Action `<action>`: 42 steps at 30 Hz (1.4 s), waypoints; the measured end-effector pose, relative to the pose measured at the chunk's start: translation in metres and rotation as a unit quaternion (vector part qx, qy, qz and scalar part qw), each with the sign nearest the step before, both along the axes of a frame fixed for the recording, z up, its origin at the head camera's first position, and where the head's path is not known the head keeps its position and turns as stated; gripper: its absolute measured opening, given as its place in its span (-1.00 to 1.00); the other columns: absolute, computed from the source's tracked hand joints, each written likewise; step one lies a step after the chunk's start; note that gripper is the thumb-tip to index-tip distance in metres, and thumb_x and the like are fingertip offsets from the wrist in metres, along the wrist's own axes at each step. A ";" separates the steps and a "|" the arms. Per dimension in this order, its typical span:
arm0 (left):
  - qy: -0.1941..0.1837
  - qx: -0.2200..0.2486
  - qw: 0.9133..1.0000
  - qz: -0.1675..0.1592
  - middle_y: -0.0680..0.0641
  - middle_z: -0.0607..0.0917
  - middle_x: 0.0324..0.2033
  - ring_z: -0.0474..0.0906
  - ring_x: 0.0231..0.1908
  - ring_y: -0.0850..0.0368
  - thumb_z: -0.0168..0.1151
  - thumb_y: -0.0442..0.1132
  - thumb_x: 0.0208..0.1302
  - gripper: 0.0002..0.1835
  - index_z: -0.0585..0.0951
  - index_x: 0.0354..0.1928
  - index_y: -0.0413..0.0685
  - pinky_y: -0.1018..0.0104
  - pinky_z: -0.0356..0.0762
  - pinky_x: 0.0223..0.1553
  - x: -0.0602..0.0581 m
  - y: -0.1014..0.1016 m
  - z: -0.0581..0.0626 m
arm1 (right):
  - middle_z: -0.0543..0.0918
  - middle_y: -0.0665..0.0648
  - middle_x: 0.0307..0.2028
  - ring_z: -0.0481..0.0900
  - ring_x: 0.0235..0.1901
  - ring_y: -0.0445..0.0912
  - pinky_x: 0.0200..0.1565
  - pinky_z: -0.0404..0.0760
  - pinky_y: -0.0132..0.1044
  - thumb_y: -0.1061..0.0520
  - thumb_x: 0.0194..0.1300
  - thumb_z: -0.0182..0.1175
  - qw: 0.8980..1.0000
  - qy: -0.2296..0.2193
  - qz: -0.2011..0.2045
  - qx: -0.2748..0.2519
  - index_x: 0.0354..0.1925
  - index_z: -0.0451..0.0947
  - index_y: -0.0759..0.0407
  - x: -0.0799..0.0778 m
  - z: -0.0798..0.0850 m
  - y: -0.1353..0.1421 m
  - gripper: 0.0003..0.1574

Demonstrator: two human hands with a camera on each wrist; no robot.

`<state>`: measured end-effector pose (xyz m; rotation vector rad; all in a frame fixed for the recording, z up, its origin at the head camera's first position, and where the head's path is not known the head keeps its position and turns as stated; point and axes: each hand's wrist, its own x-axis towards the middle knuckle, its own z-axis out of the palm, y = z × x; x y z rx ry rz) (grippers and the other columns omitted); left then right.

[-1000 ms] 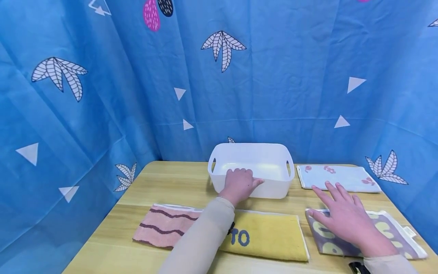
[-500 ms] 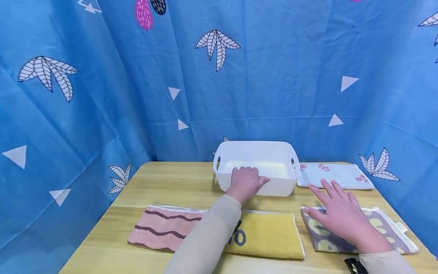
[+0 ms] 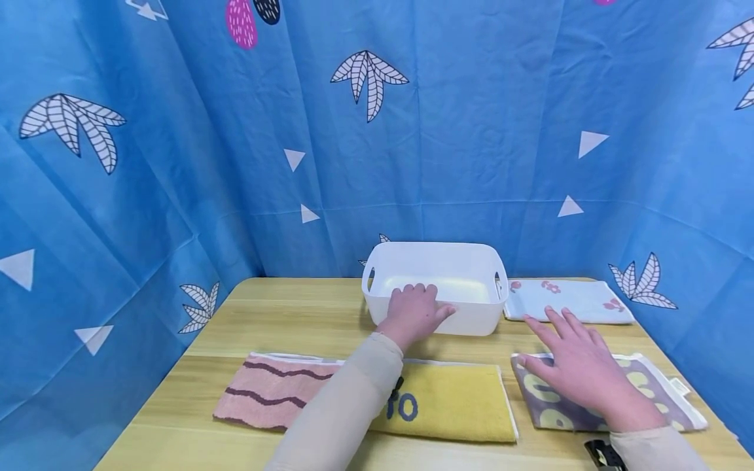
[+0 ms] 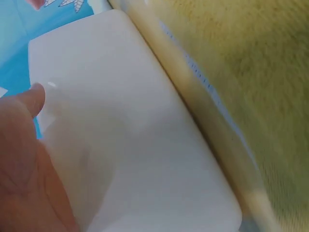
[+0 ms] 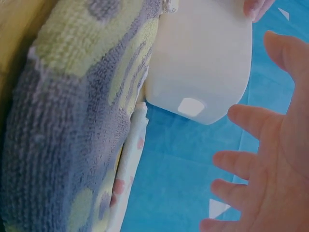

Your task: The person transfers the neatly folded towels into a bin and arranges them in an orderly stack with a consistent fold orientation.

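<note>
A white plastic basket (image 3: 465, 319) with handle holes stands near the back of the table. My left hand (image 3: 415, 311) grips its near rim, fingers over the edge and inside, thumb pointing right. In the left wrist view, that thumb lies at the basket's outer wall (image 4: 116, 111). My right hand (image 3: 580, 366), fingers straight and spread, is over a folded purple towel (image 3: 542, 396) with yellow-green shapes and holds nothing. The right wrist view shows its open palm (image 5: 270, 145) beside this towel (image 5: 82, 111), with the basket beyond.
A folded yellow towel (image 3: 459, 405) with blue letters lies under my left forearm, beside a pink towel (image 3: 277, 386) with brown wavy stripes. A white flowered towel (image 3: 571, 301) lies right of the basket. Blue patterned curtain (image 3: 471, 144) surrounds the wooden table (image 3: 283, 307).
My left hand has shifted the basket slightly right, so its right end now overlaps the white flowered towel in the head view. My right hand stays spread over the purple towel.
</note>
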<state>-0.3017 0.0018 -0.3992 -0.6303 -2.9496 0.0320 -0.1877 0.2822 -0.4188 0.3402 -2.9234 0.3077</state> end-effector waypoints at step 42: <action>-0.157 0.086 0.983 0.038 0.13 0.32 -0.76 0.29 -0.70 0.18 0.32 0.24 0.25 -0.47 0.40 -0.68 0.12 0.23 0.28 -0.60 0.091 -0.130 -0.016 | 0.53 -0.17 -0.48 0.43 -0.51 -0.21 -0.40 0.46 -0.16 -0.23 0.28 0.34 0.987 -0.135 0.050 -0.075 -0.37 0.56 -0.09 0.002 -0.011 -0.035 -0.69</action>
